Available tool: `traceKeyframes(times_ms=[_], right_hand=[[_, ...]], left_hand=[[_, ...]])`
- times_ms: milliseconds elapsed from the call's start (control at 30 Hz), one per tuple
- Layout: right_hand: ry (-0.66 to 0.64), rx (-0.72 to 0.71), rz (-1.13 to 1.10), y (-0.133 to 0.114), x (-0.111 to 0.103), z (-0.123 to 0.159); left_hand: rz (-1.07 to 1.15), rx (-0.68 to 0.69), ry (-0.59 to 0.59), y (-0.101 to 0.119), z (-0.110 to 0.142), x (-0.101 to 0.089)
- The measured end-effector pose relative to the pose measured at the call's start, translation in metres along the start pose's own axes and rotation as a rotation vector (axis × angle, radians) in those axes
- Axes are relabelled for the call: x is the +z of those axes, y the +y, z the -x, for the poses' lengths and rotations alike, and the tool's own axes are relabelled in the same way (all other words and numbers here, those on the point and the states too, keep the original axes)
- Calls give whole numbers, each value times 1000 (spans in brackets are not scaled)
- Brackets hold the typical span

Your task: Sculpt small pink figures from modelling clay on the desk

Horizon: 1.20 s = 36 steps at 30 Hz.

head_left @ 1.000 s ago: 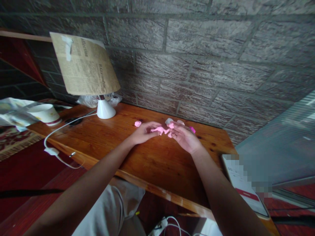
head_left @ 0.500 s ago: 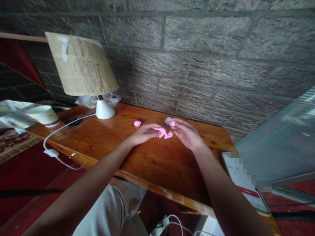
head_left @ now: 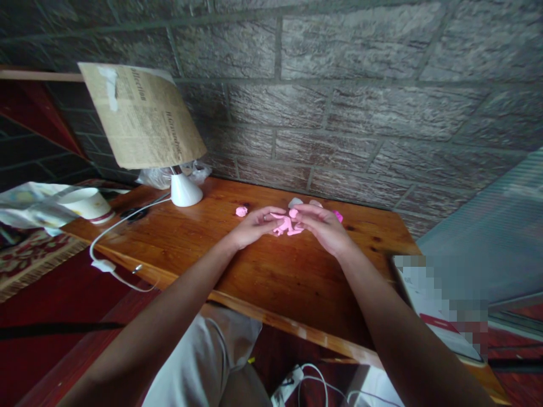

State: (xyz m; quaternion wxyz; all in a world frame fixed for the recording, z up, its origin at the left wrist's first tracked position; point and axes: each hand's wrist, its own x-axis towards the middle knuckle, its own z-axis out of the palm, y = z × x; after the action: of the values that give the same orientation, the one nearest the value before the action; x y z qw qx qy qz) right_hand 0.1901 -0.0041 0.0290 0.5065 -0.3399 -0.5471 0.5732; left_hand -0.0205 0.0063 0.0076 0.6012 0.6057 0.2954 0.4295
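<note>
Your left hand [head_left: 257, 226]: pinched on pink moulded figure [head_left: 284, 224]; right hand [head_left: 324, 225]: pinched on pink lump [head_left: 293, 213], figure's one o'clock; seemingly pairing, next needing steady alignment

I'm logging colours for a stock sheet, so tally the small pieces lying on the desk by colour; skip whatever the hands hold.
Pink piece: 1
Whitish piece: 1
Pale pink piece: 1
Magenta piece: 1
Total: 4 in sight; the right hand may hide more.

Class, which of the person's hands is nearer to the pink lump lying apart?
Left. The left hand is close beside the pink lump, to its right; the right hand is farther right.
</note>
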Motion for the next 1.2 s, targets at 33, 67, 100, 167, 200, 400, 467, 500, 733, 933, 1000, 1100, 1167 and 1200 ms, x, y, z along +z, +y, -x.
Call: traceKeyframes(times_ms=[33,67,100,167,200,400,467,500,733,933,1000,1100,1167,1200], right_hand=[[-2,-4,18,0,0,0],[-3,-8,34,1,0,0],[-4,-10,45,1,0,0],[-1,-11,63,1,0,0],[1,-13,69,1,0,0],[-18,-40,103,1,2,1],[-16,-44,102,2,1,1],[-11,-44,102,3,1,1],[12,-37,92,4,3,0],[23,-32,94,7,4,0],[41,-40,106,8,4,-1],[86,-66,111,10,2,-2],[98,-78,113,11,1,-3],[93,-81,117,11,1,-3]], left_hand=[[9,-1,7,0,0,0],[18,3,16,0,0,-1],[25,8,21,-1,-1,-1],[27,19,18,-1,-1,-1],[24,25,14,-1,-1,-1],[-13,31,14,0,-2,0],[-28,34,12,0,-2,-1],[-31,38,11,0,-3,-1],[29,26,-29,1,-2,1],[32,9,-57,3,-2,3],[40,7,-45,2,-3,3],[30,5,-56,2,-3,2],[14,9,-65,2,-3,2],[11,12,-63,2,-3,1]])
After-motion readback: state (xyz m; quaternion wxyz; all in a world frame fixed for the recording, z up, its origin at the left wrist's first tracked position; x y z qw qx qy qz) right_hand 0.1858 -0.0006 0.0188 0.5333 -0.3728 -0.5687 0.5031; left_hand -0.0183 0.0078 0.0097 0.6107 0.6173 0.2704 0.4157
